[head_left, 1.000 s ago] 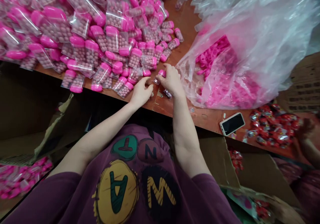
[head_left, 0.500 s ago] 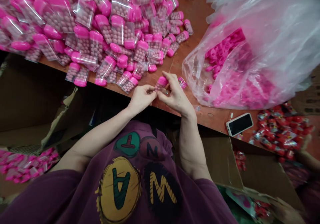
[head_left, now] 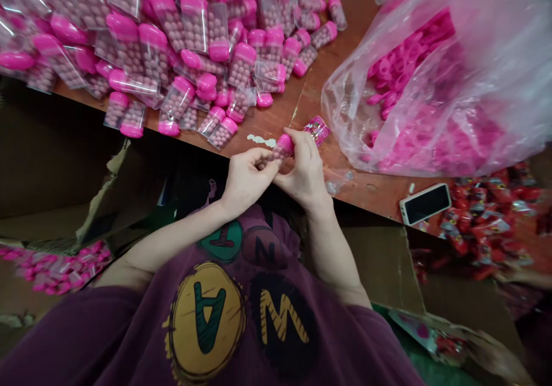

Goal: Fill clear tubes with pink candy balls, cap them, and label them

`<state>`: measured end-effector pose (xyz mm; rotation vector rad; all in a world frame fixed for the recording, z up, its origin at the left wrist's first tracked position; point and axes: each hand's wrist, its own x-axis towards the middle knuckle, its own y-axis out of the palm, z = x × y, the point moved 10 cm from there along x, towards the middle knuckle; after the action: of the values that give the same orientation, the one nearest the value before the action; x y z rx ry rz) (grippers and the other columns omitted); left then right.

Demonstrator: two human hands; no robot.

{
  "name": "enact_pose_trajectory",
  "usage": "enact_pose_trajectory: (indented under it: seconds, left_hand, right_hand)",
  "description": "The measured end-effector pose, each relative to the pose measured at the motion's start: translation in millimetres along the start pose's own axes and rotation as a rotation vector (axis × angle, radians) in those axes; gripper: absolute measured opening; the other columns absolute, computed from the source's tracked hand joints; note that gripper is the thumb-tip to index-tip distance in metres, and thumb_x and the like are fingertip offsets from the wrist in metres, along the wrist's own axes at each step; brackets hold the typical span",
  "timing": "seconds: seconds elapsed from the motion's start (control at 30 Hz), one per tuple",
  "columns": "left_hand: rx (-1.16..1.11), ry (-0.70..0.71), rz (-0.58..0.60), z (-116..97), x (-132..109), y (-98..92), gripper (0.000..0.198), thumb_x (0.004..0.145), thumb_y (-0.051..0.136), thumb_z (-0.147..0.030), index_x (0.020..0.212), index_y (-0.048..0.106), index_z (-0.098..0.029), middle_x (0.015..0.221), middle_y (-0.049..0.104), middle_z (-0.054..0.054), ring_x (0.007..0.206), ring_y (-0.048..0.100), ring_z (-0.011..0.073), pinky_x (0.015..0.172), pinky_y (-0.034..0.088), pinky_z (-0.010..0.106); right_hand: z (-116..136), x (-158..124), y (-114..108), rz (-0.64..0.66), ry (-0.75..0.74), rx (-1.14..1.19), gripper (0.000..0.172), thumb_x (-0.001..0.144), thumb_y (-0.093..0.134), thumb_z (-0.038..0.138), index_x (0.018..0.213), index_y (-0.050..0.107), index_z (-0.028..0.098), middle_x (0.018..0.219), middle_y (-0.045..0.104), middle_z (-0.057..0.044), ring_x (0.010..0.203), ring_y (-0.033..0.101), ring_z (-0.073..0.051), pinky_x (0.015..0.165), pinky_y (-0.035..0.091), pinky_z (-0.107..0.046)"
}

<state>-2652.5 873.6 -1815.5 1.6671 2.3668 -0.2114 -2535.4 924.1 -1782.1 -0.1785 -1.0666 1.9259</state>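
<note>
Both hands meet over the table's front edge on one small clear candy container (head_left: 280, 149) with a pink cap and pink balls inside. My left hand (head_left: 248, 180) closes round its lower end, thumb and fingers pinching it. The fingers of my right hand (head_left: 304, 170) are bent round the capped end. Just beyond my hands, a pink printed card (head_left: 317, 129) lies on the table, and a white wavy strip (head_left: 261, 140) lies left of it. A large heap of like containers (head_left: 194, 58) covers the table to the left.
A clear plastic bag (head_left: 345, 115) of pink plastic parts stands at the right. Nearer me lie a phone (head_left: 426, 204) and a pile of red wrapped items (head_left: 487, 219). Open cardboard boxes (head_left: 379, 259) stand below the edge. At far right is another person's arm (head_left: 528, 276).
The view has shifted, so the table edge and heap sit higher. My left hand has moved further over the container. The white strip and more of the printed card now show.
</note>
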Motion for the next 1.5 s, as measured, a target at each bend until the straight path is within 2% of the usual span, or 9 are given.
enact_pose_trajectory:
  seconds: [0.13,0.3,0.47,0.63,0.77,0.97,1.2,1.33,1.5]
  left_hand:
    - [0.039,0.044,-0.032,-12,-7,-5.3,0.01,0.085,0.076,-0.025,0.084,0.079,-0.015,0.079,0.075,0.003,0.065,0.062,0.012,0.062,0.049,0.024]
    - [-0.104,-0.123,0.056,20,0,-6.7,0.017,0.08,0.081,-0.03,0.085,0.078,-0.014,0.081,0.075,0.004,0.071,0.065,0.0135,0.07,0.052,0.026]
    - [-0.335,-0.388,0.239,47,2,6.9,0.028,0.081,0.084,-0.04,0.088,0.077,-0.013,0.082,0.076,0.006,0.071,0.07,0.0141,0.068,0.051,0.024]
    - [-0.157,-0.339,0.559,40,-7,46.9,0.037,0.085,0.079,-0.049,0.094,0.079,-0.013,0.086,0.077,0.007,0.057,0.065,0.0126,0.054,0.044,0.025]
    - [0.147,-0.083,0.486,28,9,53.7,0.034,0.091,0.073,-0.045,0.106,0.08,-0.015,0.089,0.077,0.005,0.059,0.059,0.0125,0.058,0.047,0.027]
    - [0.511,0.427,0.238,-11,49,65.4,0.016,0.099,0.061,-0.016,0.104,0.076,-0.015,0.103,0.077,0.008,0.094,0.07,0.02,0.09,0.052,0.032]
    - [0.76,0.285,0.237,8,102,109.6,0.01,0.096,0.065,-0.013,0.097,0.074,-0.012,0.1,0.072,0.013,0.098,0.066,0.028,0.093,0.051,0.039]
    - [0.655,0.212,0.207,15,99,81.8,0.011,0.09,0.067,-0.01,0.096,0.076,-0.012,0.084,0.068,0.008,0.083,0.062,0.0241,0.087,0.048,0.037]
    - [0.423,0.125,0.099,22,73,2.2,0.023,0.081,0.072,-0.01,0.103,0.076,-0.015,0.071,0.062,-0.001,0.066,0.054,0.0163,0.073,0.044,0.03]
  right_hand:
    - [9,-4,-4,-0.098,-0.016,-0.013,0.061,0.091,0.067,0.035,0.147,0.047,0.019,0.12,0.064,-0.014,0.112,0.063,-0.031,0.1,0.057,-0.056]
    - [0,-10,13,-0.054,0.102,0.005,0.062,0.092,0.066,0.038,0.148,0.049,0.019,0.12,0.063,-0.014,0.114,0.064,-0.03,0.101,0.058,-0.053]
    - [-17,-34,29,-0.022,0.388,0.674,0.085,0.088,0.076,0.051,0.16,0.037,0.03,0.149,0.059,-0.012,0.126,0.066,-0.027,0.1,0.062,-0.044]
    - [-42,-63,34,-0.197,0.69,1.089,0.041,0.095,0.067,0.054,0.126,0.061,0.028,0.111,0.078,-0.006,0.101,0.076,-0.022,0.083,0.064,-0.037]
    - [-80,-65,-23,-0.481,0.675,0.63,0.021,0.093,0.066,0.043,0.104,0.065,0.025,0.091,0.075,-0.002,0.091,0.075,-0.02,0.09,0.061,-0.038]
    - [-111,-34,-47,-0.269,0.58,-0.093,0.036,0.097,0.063,0.043,0.123,0.071,0.018,0.117,0.074,-0.015,0.115,0.069,-0.029,0.108,0.052,-0.048]
    - [-129,-26,-30,-0.192,0.71,-0.16,0.033,0.102,0.056,0.041,0.118,0.073,0.018,0.109,0.077,-0.014,0.101,0.069,-0.028,0.096,0.054,-0.045]
    - [-110,-19,-14,-0.149,0.708,-0.146,0.036,0.101,0.058,0.037,0.128,0.072,0.017,0.117,0.076,-0.016,0.109,0.069,-0.03,0.102,0.053,-0.047]
    - [-60,-9,31,-0.008,0.64,-0.108,0.04,0.102,0.057,0.037,0.135,0.069,0.018,0.121,0.072,-0.016,0.108,0.07,-0.03,0.097,0.057,-0.044]
